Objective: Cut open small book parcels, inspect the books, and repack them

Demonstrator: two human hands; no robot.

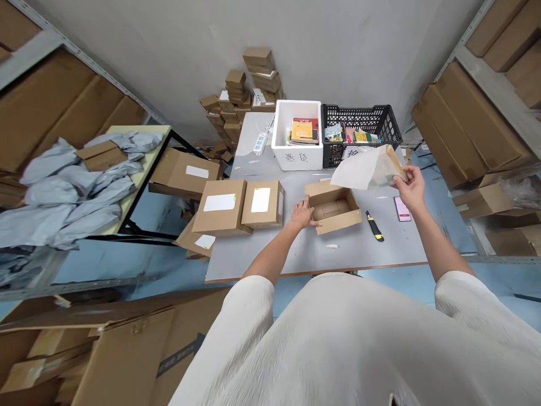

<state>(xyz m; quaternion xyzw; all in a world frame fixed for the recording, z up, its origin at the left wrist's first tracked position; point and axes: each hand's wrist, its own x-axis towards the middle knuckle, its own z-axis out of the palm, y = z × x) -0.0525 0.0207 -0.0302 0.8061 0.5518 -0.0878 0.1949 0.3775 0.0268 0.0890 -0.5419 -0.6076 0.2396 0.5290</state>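
My left hand (302,214) grips the left end of a small open cardboard box (339,221), fingers at its far corner and thumb at the near one. No contents show inside the box. My right hand (409,187) pinches the right end of a flat white packet (357,167), partly see-through with a brown edge. It is held tilted above the right back part of the box; what it contains is unclear. A black and yellow utility knife (374,226) lies just right of the box. Beyond it, below my right hand, lies a phone (402,209) with a pink screen.
Two closed, labelled boxes (224,217) stand left on the grey table (270,254). At the back are a white foam bin (298,158) and a black crate (359,115) with books, beside a power strip (260,144). Grey bags (76,192) cover a side table; loaded shelves flank both sides.
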